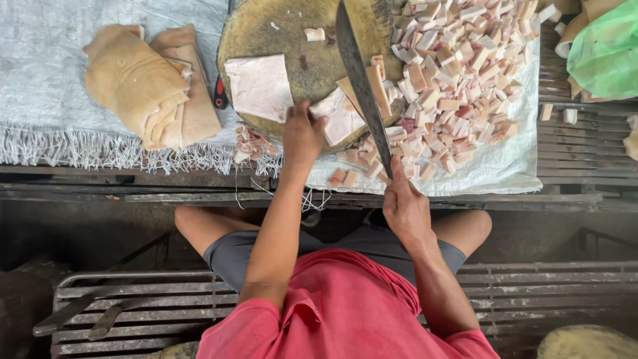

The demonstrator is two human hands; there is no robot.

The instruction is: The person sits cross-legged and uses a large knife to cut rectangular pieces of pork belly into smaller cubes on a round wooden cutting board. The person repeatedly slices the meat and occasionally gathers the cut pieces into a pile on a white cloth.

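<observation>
My right hand (405, 207) grips the handle of a long dark knife (359, 80), whose blade lies across a round wooden chopping block (292, 33). My left hand (302, 136) presses down on a pale slab of pork skin and fat (340, 116) at the block's near edge, right beside the blade. A second pale slab (259, 85) rests on the block to the left. A few cut strips (377, 83) lie against the blade's right side.
A big heap of small cut meat cubes (458, 73) covers the white sack cloth (512, 166) on the right. Folded tan skin sheets (153, 83) lie on the left. A green plastic bag (608, 50) sits top right. A red-handled tool (220, 96) lies beside the block.
</observation>
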